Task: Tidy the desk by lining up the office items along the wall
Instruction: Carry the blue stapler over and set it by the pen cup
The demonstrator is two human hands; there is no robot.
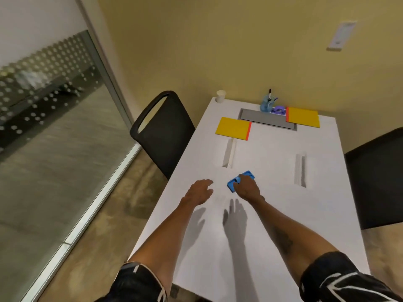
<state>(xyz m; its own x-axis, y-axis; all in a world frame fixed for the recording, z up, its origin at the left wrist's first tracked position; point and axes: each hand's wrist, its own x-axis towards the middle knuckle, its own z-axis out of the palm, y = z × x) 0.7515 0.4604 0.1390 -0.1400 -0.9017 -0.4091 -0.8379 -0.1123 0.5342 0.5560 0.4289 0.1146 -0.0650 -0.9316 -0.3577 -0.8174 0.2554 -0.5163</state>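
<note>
On the white desk [261, 214], my right hand [247, 187] grips a small blue plastic office item [234, 182] at mid-desk. To its left my left hand [199, 191] hovers, fingers apart, holding nothing. Farther off lie two yellow notepads with red spines: one [233, 128] at left, one [303, 117] near the wall at right. A blue pen cup [266, 105] with a marker and a purple tape dispenser [279, 110] stand by the wall. A white paper cup [220, 96] sits at the far left corner.
A grey cable tray lid [261, 118] is set into the desk near the wall. Two slots [229, 155] [300, 171] cut the desk surface. Black chairs stand at left [161, 131] and right [375, 179]. A glass partition is at far left.
</note>
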